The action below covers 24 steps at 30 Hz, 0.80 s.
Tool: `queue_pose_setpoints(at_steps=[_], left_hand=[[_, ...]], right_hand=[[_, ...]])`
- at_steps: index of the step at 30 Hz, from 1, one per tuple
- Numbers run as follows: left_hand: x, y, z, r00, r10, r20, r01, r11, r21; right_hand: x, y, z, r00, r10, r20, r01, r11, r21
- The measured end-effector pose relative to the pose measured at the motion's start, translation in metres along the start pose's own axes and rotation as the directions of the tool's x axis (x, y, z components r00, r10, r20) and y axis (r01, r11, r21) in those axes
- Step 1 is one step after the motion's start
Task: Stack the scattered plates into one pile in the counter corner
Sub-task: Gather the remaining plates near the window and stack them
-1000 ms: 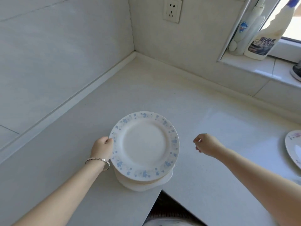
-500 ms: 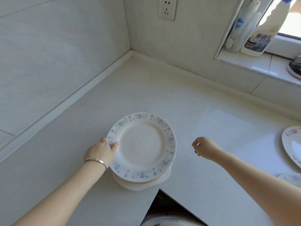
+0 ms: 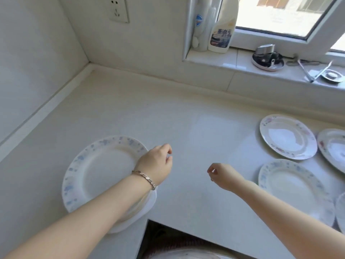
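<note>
plate pile (image 3: 97, 172), beside L fingers (image 3: 165, 147), ungripped

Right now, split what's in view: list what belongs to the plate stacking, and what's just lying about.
For the job: pile of plates; blue-rimmed plate; pink-flowered plate; plate at the right edge; left hand and right hand, both holding nothing.

Lying about: cleaner bottle; white bottle; wall socket; round tin and small metal dish on the windowsill.
</note>
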<state>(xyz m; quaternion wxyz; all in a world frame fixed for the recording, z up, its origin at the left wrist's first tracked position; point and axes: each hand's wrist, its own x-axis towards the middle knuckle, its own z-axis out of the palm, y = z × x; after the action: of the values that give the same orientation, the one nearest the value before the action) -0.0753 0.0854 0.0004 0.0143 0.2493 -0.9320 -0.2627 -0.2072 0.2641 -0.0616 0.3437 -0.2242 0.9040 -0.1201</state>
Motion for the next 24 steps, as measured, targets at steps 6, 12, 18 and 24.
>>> queue_pose_setpoints(at_steps=[6,12,18,24], left_hand=[[0.036,0.087,0.071,0.966,0.031,0.258,-0.073,0.985,0.155],[0.05,0.143,0.123,0.939,-0.065,0.337,-0.017,0.972,0.234],[0.054,0.155,0.153,0.934,-0.208,0.29,0.128,0.954,0.273],[0.049,0.149,0.165,0.903,-0.326,0.278,0.254,0.93,0.266]], right_hand=[[-0.029,0.114,-0.045,0.983,0.146,-0.114,-0.142,0.989,0.043],[-0.032,0.234,-0.086,0.939,0.3,-0.169,-0.307,0.952,-0.018],[-0.001,0.289,-0.112,0.892,0.439,-0.11,-0.436,0.899,0.044],[0.01,0.307,-0.119,0.9,0.435,0.012,-0.433,0.892,0.13]])
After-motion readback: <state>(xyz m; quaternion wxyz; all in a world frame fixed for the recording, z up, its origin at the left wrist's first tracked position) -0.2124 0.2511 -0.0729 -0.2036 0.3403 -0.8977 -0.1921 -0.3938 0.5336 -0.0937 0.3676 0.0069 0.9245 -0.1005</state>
